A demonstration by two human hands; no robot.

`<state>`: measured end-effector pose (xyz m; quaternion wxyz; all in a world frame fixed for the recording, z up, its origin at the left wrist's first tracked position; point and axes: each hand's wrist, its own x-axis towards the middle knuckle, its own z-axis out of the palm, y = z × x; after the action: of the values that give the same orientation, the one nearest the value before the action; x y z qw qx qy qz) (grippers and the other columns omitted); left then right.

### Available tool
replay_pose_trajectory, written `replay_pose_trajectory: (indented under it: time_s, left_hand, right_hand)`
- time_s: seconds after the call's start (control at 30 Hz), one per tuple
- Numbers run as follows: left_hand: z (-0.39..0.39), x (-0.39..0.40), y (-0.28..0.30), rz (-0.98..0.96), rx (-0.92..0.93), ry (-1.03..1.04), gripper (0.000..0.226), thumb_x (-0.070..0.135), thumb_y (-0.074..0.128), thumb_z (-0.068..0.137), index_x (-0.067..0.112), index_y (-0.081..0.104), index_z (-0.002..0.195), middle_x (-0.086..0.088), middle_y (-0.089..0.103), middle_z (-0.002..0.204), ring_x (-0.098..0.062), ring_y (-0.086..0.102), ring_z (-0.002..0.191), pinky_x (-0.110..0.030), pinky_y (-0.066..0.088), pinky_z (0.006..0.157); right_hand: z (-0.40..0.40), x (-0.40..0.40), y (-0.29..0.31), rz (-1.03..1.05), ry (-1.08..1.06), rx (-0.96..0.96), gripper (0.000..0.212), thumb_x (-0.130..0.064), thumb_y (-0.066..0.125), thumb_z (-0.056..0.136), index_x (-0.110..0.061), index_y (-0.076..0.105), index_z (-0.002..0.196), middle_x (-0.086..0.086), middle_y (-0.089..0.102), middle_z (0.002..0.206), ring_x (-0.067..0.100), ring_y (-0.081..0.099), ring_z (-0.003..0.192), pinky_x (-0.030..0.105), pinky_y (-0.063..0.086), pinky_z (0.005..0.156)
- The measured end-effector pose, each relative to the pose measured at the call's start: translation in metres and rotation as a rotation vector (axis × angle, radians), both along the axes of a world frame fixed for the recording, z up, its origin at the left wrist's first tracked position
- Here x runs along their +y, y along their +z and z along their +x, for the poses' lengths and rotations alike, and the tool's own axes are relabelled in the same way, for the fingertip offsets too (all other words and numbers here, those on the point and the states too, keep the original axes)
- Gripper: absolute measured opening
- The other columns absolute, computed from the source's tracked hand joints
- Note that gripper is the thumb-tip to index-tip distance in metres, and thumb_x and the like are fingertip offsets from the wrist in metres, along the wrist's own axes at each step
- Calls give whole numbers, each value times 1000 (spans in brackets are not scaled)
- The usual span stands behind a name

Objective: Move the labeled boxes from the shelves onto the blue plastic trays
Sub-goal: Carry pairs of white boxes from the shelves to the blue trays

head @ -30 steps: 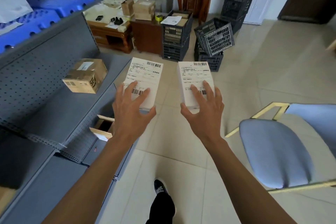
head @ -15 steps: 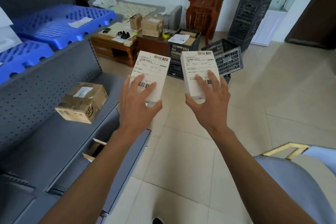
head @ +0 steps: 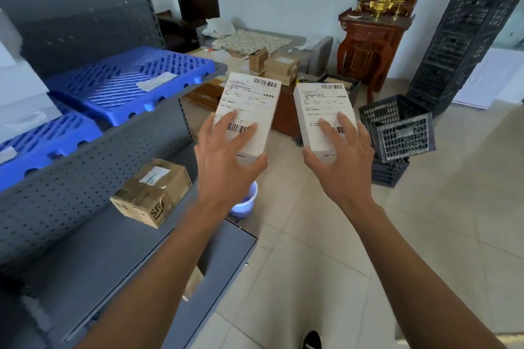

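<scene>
I've got my left hand (head: 226,161) clamped on one white labeled box (head: 249,110) and my right hand (head: 340,161) gripping a second white box (head: 323,113), both held up side by side over the floor. The blue trays (head: 124,85) sit at ten o'clock on the shelf; a brown carton (head: 151,193) rests at eight o'clock.

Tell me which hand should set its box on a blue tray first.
Left, probably. The left hand holds its white box nearest the blue tray on the upper shelf; the right hand and its box are farther out over the floor.
</scene>
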<state>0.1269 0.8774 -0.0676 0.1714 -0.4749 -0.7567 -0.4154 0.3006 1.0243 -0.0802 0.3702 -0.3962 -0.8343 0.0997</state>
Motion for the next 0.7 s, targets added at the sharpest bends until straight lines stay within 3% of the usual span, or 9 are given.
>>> replay_pose_trajectory:
  time_s: [0.17, 0.4, 0.6, 0.7]
  left_hand:
    - [-12, 50, 23, -19, -40, 114, 57, 55, 65, 75, 32, 69, 128, 4, 45, 152, -28, 26, 147, -38, 22, 105]
    - [-36, 84, 36, -11, 18, 296, 51, 49, 75, 78, 33, 70, 126, 4, 47, 150, -31, 29, 145, -41, 28, 104]
    - [-48, 83, 53, -1, -10, 414, 56, 57, 64, 78, 33, 68, 129, 4, 46, 151, -30, 27, 145, -40, 26, 108]
    - [-59, 76, 63, 41, -48, 458, 55, 55, 64, 79, 32, 68, 129, 4, 46, 150, -28, 28, 143, -47, 30, 113]
  right_hand:
    - [-34, 59, 21, -1, 112, 33, 65, -58, 61, 85, -28, 53, 142, 2, 35, 160, 34, 22, 148, 54, 27, 114]
    - [-81, 116, 42, -26, 304, 72, 65, -60, 61, 83, -31, 55, 141, -3, 34, 159, 31, 21, 149, 54, 24, 116]
    - [-118, 140, 56, 23, 447, 111, 65, -59, 65, 82, -29, 59, 138, -1, 39, 156, 34, 28, 145, 58, 35, 109]
    - [-141, 141, 64, 58, 502, 94, 64, -58, 69, 82, -29, 58, 139, -1, 38, 157, 34, 27, 146, 58, 36, 107]
